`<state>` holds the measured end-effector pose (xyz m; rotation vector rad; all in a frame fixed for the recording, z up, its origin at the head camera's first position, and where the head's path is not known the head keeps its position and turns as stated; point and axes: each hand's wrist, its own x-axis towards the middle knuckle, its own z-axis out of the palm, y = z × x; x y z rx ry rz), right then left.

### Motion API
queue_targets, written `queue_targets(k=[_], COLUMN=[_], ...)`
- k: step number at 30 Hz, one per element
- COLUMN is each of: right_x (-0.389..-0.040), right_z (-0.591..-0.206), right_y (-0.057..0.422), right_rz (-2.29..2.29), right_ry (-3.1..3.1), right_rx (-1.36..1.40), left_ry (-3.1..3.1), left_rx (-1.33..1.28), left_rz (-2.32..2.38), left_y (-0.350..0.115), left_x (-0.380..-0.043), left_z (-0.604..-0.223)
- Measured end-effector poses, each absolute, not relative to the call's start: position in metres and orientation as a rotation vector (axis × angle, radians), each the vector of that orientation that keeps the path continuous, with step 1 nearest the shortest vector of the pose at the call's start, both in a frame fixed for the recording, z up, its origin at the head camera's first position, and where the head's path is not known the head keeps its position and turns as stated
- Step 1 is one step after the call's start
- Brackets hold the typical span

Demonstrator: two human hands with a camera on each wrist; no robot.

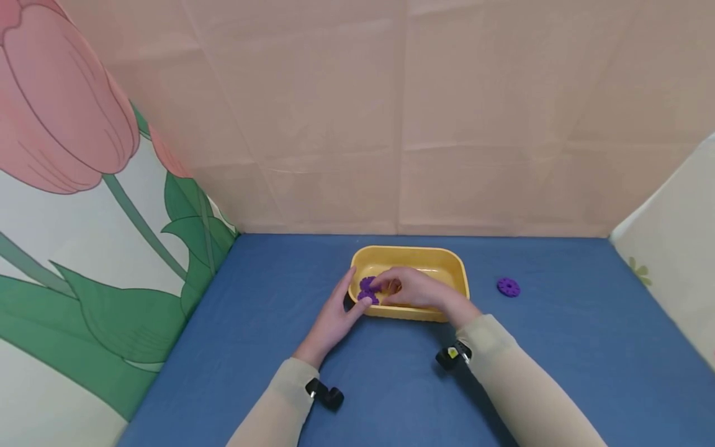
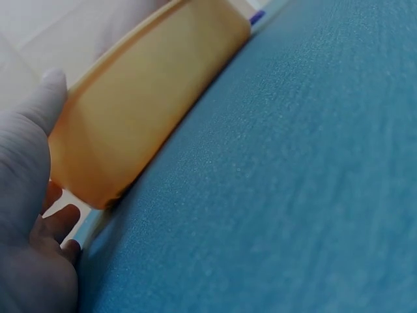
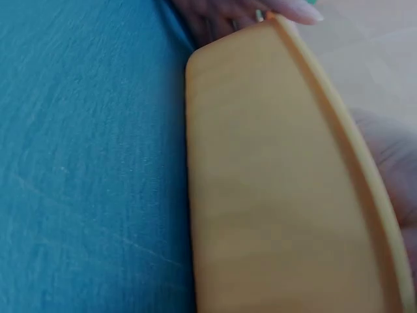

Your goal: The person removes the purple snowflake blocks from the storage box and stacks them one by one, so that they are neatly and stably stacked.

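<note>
Purple notched discs (image 1: 365,296) in a yellow plastic-looking tray (image 1: 413,313), two hands at work

Head view: The discs lie overlapping at the tray's left end. A matching purple disc (image 1: 504,287), flat and round with a centre hole, rests on the blue cloth-covered table (image 1: 391,379), right of the tray. The left hand (image 1: 334,313) is spread around the tray's left near corner, thumb at the near rim. The right hand (image 1: 416,289) reaches inside with bent fingers at the discs; whether it pinches one, I cannot tell. Behind hangs a creased tan sheet (image 1: 491,124); at left are printed pink tulips (image 1: 72,99).

Left wrist view: The tray's smooth outer wall and rounded corner appear, with the left thumb against its side and bent fingers beyond its end. The tablecloth shows a ribbed weave.

Right wrist view: The long wall rises to a lipped rim, hiding the discs and most of the right hand. The left thumb overlaps the far end of the rim.
</note>
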<state>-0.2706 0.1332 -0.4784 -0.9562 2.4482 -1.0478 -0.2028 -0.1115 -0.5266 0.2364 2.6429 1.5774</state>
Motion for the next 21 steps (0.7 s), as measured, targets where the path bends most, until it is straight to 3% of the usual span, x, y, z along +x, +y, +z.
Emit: queue_targets(k=[21], right_x=[-0.279], right_z=[-0.492], right_y=[0.126], right_rz=[-0.939], right_ry=[2.401], right_rx=[-1.095], left_ry=[2.643], left_rx=[0.252], left_rz=[1.592], left_y=[-0.112], left_x=[-0.202], left_z=[-0.525])
